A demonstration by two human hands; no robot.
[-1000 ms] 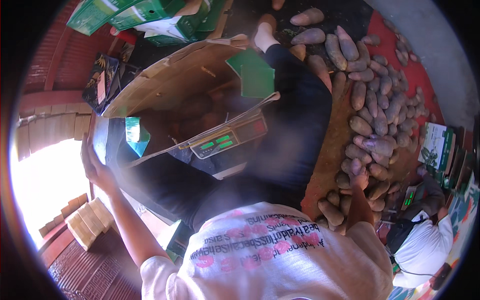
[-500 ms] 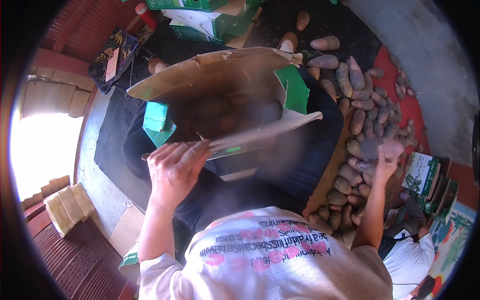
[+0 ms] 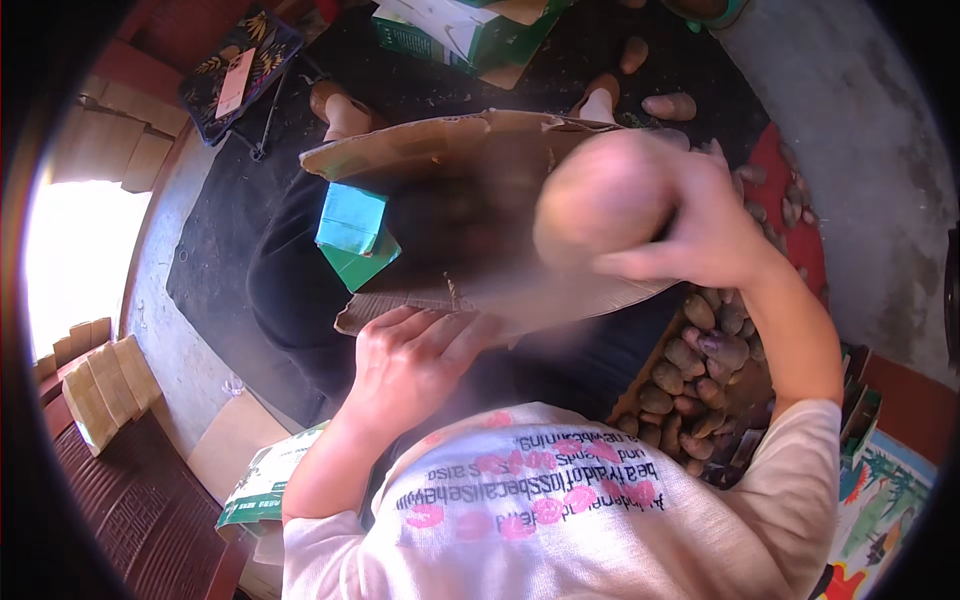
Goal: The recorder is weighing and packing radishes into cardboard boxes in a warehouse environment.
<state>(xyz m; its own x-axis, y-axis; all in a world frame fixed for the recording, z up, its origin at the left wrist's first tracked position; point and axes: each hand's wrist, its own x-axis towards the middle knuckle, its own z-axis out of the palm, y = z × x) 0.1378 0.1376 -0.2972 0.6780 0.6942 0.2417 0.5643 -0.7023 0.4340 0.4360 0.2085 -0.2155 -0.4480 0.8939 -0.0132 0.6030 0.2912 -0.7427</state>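
In front of my lap stands an open cardboard box [image 3: 400, 150] with green outer flaps folded at its corners. My left hand [image 3: 410, 365] grips the box's near flap, fingers bent over its edge. Above the right side of the opening, my right hand [image 3: 700, 220] holds a large, oval, tan potato [image 3: 600, 200], both smeared by motion. The inside of the box is dim, and its contents are blurred. To the right lies a pile of brownish-pink potatoes [image 3: 690, 370], partly hidden behind my right arm.
Several loose potatoes [image 3: 668, 107] lie on the black ground sheet [image 3: 215, 265] at the far right. Green-and-white cartons [image 3: 450, 35] are at the back, with a patterned folding stool [image 3: 240, 75] at far left. Another carton [image 3: 265, 480] sits by my left elbow.
My right hand has brought the potato from above the pile leftward over the box. My left hand still holds the near flap, shifted slightly right in view. The head view has also shifted.
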